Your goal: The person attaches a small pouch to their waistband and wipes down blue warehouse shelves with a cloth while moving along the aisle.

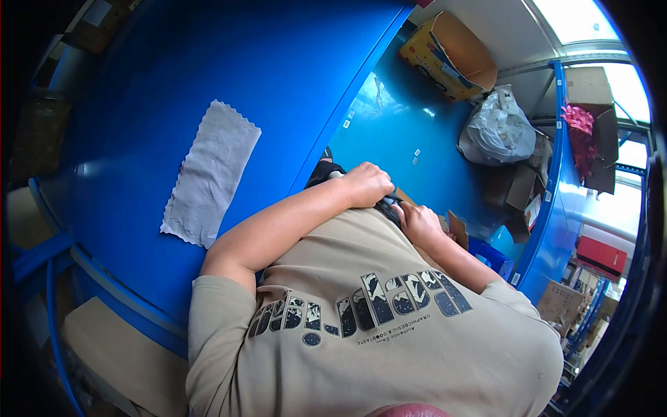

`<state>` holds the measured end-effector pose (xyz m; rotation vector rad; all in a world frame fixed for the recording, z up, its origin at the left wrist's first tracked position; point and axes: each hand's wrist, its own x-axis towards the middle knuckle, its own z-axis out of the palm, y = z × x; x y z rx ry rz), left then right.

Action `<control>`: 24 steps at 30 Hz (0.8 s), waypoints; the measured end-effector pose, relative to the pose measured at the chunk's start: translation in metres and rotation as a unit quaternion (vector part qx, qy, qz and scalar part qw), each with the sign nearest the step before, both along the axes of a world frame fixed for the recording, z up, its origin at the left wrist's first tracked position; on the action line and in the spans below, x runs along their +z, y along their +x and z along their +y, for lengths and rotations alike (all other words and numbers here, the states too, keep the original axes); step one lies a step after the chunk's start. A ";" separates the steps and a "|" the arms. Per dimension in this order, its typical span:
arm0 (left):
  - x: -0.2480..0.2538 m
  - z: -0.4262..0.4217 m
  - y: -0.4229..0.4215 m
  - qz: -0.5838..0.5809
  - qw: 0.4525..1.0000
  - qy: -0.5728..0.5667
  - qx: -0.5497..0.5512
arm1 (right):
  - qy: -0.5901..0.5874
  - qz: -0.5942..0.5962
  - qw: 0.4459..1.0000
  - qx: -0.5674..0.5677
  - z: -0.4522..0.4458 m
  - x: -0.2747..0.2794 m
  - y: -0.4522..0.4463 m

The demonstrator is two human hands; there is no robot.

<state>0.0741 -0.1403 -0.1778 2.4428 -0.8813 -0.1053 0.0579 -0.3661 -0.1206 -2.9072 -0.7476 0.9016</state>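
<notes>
In the head view, the person's left hand is at the waist, knuckles up and fingers bent inward. The right hand is just beside it, its fingers also bent, with the thumb side at the dark cloth at waist level, between the two hands. The fingertips are hidden, so whether either hand grips the cloth cannot be told.

The person wears a khaki short-sleeved T-shirt whose chest print appears upside down: large dark block lettering with a pale mottled pattern, its whole word hard to make out, and small print reading "Authentic Co" and "GRAPHICDESIG & GOODTASTE".

On the left, a wrinkled grey cloth with a wavy edge lies on a broad, smooth blue surface, near the left forearm. Beyond the hands, a glossy turquoise surface bears small white stickers, too small to read. At its far side are an open yellow cardboard box, its dark lettering illegible, and a bulging white plastic bag. The blue metal rack upright on the right carries small white labels, likewise unreadable. Bright pink crumpled material hangs beside it, and a red box sits farther down.
</notes>
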 end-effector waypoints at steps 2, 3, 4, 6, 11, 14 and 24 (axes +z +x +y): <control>0.000 0.001 0.001 0.001 1.000 0.001 -0.003 | 0.000 -0.014 1.000 0.005 0.000 0.000 -0.002; 0.000 0.002 0.002 0.006 1.000 0.003 -0.001 | 0.025 -0.019 1.000 0.002 -0.002 -0.001 -0.004; 0.001 0.002 0.003 0.010 1.000 0.007 0.001 | 0.051 -0.024 0.998 -0.003 -0.003 -0.004 -0.007; 0.002 0.002 0.003 0.019 1.000 0.013 0.000 | 0.102 -0.033 0.994 -0.015 -0.007 -0.008 -0.013; -0.001 -0.002 0.002 -0.003 1.000 0.006 -0.012 | 0.009 0.005 1.000 0.026 -0.010 -0.010 -0.014; -0.004 -0.005 0.003 -0.010 1.000 0.013 -0.024 | -0.048 0.015 0.997 0.053 -0.019 -0.020 -0.010; -0.011 0.004 0.009 0.004 1.000 0.016 0.008 | 0.057 -0.089 0.991 0.087 -0.010 -0.015 -0.014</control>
